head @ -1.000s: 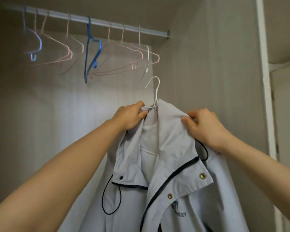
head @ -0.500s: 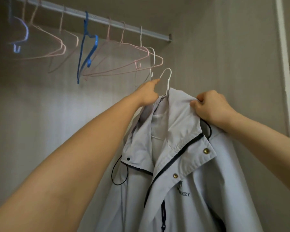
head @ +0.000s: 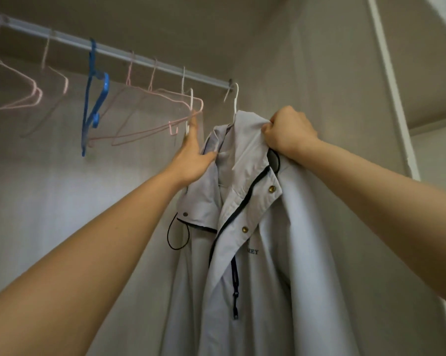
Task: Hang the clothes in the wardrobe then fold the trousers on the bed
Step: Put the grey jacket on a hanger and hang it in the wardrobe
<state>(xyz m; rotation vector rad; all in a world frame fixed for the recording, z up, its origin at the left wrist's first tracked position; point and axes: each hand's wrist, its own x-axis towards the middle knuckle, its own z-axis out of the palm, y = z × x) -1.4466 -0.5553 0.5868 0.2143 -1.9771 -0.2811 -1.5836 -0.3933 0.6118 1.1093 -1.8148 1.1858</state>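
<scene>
Hands were both raised toward the rail (head: 114,52); the right hand (head: 288,136) was clenched on a bunch of the jacket (head: 268,253) at its hood, bearing it up; the left hand (head: 193,152) was open, fingers straight and pointing up, their tips touching the ends of the nearest pink hangers (head: 200,105), the thumb lying against the jacket's collar. The jacket hung on a white hanger (head: 235,98), right of the other hangers and near the right wall (head: 319,98) of the wardrobe; its hook stood at the rail's right end, touching it or just in front; whether it was over the rail I could not tell.

The step in hand looked to be hanging the jacket; the next move would call for the hook to be lifted over the rail and let down on it, the left hand holding the empty hangers aside, and only then the right grip loosened. Only a short stretch of rail lay between the last hanger and the wall, so the hook could miss or catch a neighbour; a blue hanger (head: 94,98) hung further left, well apart. Neither trousers nor bed were in view; the folding, I judged, was not yet begun.
</scene>
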